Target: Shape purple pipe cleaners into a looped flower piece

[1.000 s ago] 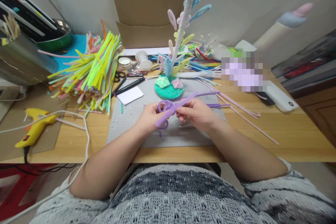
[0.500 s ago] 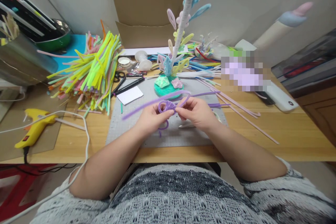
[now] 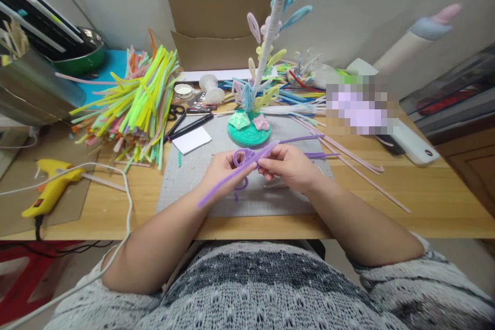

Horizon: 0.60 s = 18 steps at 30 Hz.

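My left hand (image 3: 224, 169) and right hand (image 3: 292, 165) pinch close together; my bare forearms (image 3: 164, 234) slant inward from near.

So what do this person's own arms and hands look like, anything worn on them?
Both the left hand and right hand are ungloved, and no watch or bracelet shows. The forearms are uncovered; loose, pale grey-white knit sleeves with darker patterning end near the elbows.

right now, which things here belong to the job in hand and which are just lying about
Likely in the job:
- purple strip, in left hand and right hand
- grey mat underneath

Apparently just lying about:
- glue gun
- scissors
- white card
- white spool
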Tool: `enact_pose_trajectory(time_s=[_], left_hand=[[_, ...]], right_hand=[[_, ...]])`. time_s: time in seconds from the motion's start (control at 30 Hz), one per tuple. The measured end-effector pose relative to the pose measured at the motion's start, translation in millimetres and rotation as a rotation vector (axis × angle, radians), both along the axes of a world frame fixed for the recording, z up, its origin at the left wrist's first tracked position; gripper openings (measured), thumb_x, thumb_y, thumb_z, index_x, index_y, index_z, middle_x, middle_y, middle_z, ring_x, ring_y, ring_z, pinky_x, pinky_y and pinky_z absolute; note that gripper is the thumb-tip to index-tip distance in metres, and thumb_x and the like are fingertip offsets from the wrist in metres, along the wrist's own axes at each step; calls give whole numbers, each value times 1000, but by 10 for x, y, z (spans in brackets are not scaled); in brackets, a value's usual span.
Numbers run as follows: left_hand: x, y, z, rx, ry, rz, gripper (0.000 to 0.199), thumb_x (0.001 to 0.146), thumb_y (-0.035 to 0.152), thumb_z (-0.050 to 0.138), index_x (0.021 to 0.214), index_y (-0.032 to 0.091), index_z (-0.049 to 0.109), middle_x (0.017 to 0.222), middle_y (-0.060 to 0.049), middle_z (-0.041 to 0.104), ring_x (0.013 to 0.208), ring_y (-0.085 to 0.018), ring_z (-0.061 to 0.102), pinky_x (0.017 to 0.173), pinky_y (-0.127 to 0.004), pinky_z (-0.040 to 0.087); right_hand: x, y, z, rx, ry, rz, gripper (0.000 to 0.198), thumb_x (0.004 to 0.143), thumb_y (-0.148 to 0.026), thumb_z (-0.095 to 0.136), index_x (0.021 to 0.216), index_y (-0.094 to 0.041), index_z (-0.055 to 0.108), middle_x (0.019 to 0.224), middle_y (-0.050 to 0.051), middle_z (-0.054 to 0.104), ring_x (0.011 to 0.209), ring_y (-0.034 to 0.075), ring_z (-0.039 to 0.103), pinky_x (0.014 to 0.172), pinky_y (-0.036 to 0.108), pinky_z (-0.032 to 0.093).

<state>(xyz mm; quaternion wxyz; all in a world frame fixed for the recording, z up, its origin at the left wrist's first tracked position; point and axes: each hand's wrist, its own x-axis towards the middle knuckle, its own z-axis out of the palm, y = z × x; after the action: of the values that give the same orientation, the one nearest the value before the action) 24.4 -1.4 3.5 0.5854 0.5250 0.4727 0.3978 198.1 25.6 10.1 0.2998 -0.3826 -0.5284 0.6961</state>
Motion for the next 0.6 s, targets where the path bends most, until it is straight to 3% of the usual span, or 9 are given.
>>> enact_pose_trajectory(time_s=[0.23,0.43,0.6], left_hand=[[5,-2,11,-2,11,4,23,70,36,65,76,15,62,61,2,55,52,-8,43,49,-21,34],[9,-4,-8,-12,48,38,25,68,38,67,70,14,61,59,3,51,52,-7,41,50,-21,32],[19,-1,3,-75,-64,42,25,67,38,67,70,13,60,59,2,53,50,-7,44,49,-21,34]], right_hand=[[-23,6,-75,24,54,-36,24,68,-33,72,69,-14,58,57,-3,57,46,5,46,46,20,35],[-61,-25,-48,133,24,-81,27,66,-34,73,67,-16,54,55,-5,53,47,6,44,47,21,34],[-56,-10,-33,185,-33,-94,26,68,-35,70,66,-15,53,55,-4,53,47,6,45,47,21,35]])
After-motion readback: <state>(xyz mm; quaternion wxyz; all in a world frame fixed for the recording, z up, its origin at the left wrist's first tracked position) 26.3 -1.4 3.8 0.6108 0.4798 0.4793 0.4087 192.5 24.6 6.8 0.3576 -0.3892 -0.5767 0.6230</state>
